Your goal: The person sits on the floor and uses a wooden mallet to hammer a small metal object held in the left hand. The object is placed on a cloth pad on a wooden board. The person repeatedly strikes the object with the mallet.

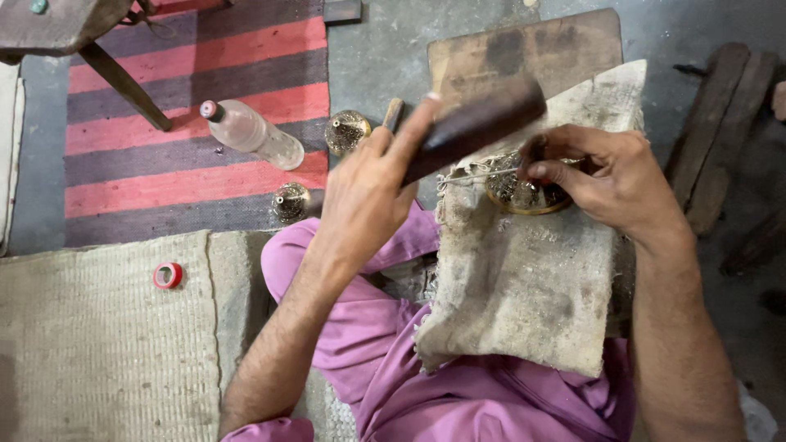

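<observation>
Purple trousers (458, 393) nearest, w/ sackcloth pad (524, 278) on lap. Brass piece (524, 195) on pad, right hand (610, 184) fingers pinching thin metal tool (479, 174) against it. Left hand (368, 192) fingers clenched on dark wooden block (475, 123), raised above. Plastic bottle (254, 133), two brass bells (348, 131) & red tape roll (168, 275) on floor left.

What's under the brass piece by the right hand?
The brass piece rests on a worn sackcloth pad. The right hand covers its far side; what lies beneath the pad is hidden.
</observation>
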Tool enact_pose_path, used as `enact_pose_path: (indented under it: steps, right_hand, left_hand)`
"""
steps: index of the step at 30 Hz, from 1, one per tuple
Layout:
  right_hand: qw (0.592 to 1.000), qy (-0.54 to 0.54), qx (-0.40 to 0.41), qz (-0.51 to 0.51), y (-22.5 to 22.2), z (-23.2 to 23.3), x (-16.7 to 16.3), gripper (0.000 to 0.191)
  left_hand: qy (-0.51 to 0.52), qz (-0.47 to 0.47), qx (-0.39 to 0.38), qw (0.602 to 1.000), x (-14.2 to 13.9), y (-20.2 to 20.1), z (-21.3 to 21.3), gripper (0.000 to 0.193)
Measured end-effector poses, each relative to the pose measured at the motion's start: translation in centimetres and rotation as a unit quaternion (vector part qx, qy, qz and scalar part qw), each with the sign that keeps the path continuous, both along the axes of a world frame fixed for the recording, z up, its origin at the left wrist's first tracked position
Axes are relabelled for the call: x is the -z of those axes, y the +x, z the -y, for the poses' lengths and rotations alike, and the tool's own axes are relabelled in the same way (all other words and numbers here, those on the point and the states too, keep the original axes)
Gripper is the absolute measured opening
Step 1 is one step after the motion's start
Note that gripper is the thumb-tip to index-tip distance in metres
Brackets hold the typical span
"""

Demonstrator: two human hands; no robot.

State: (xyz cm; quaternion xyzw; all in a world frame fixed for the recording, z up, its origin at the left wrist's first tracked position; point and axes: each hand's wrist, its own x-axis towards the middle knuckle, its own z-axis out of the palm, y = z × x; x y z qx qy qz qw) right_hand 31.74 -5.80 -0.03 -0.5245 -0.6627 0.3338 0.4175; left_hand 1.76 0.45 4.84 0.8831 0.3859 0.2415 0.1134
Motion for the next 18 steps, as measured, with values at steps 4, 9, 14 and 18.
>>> enact_pose_path:
  steps: [4,9,14,18]
  right_hand:
    - [1.0,0.015,-0.009,0.015,0.23,-0.1,0.24,0.014]
    - [1.0,-0.011,0.011,-0.017,0.06,0.09,0.16,0.023]
    - [0.999,0.019,-0.028,-0.035,0.28,-0.2,0.38,0.02]
    - [0.997,0.061,-0.038,0.018,0.72,-0.4,0.86,0.02]
  left_hand:
    - [0.001,-0.068,-0.01,0.998,-0.18,0.01,-0.22,0.077]
    - [-0.007,0.132,0.073,0.989,-0.53,0.05,0.09,0.084]
    - [0.022,0.038,0.032,0.999,-0.35,-0.01,-0.06,0.089]
    - [0.014,-0.145,-0.017,0.989,0.09,0.13,-0.37,0.083]
